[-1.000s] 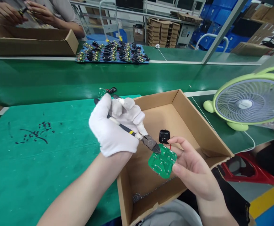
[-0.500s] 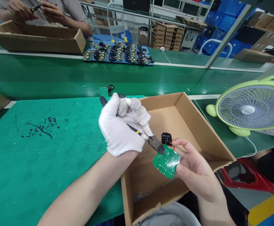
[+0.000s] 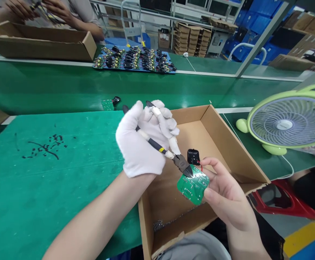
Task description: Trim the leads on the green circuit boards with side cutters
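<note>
My left hand (image 3: pixel 143 141), in a white glove, holds a pair of diagonal cutters (image 3: pixel 183 165) with dark jaws and taped handles. The cutter tips lie at the upper edge of a green circuit board (image 3: pixel 193 186). Bare fingers of my right hand (image 3: pixel 224 191) pinch that board at its right edge. A black square part (image 3: pixel 193 156) hangs on a red wire just above the board, beside my right fingertips. Below both hands stands an open cardboard box (image 3: pixel 235 159), with small clipped bits (image 3: pixel 158 225) along its near inner side.
A green fan (image 3: pixel 284 124) stands to the right of the box. Another board (image 3: pixel 108 105) moves along the green belt (image 3: pixel 51 85). Beyond it lie a blue tray of assembled boards (image 3: pixel 135 59) and a long cardboard box (image 3: pixel 40 43), behind which a co-worker's hands (image 3: pixel 57 11) handle wires.
My left hand has turned and its fingers have loosened, so the cutter handles are spread wider. The board on the belt has shifted left. My right hand keeps its hold.
</note>
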Demonstrator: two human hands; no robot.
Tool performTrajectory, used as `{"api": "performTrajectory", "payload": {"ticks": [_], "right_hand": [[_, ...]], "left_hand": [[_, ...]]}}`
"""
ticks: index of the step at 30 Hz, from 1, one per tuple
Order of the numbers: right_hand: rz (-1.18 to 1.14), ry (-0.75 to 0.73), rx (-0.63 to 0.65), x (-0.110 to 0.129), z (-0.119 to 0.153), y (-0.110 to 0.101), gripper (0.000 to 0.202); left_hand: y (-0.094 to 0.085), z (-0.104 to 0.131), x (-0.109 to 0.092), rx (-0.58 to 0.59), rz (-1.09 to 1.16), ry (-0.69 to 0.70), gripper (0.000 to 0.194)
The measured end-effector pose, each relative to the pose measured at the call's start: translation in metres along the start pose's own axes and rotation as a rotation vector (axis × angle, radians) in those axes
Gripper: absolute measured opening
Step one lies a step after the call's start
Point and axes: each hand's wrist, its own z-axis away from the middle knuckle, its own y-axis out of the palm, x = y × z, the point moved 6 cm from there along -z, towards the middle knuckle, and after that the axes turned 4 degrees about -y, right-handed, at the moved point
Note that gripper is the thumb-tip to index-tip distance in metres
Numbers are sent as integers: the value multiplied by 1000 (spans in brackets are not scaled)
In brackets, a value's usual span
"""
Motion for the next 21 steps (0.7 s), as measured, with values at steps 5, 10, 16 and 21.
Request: {"api": "performTrajectory", "payload": {"ticks": [5, 10, 16, 21], "right_hand": [[0, -31, 4, 1, -1, 0, 41], [24, -7, 5, -1, 0, -1, 40], [10, -25, 70, -3, -1, 2, 35], [17, -29, 47, -2, -2, 1, 36]], "left_hand": [[-3, 0, -4, -8, -50, 83, 43], [-4, 2, -6, -65, -86, 124, 48], [-5, 0, -8, -61, -89, 161, 51], [-9, -1, -7, -94, -58, 147, 46]]}}
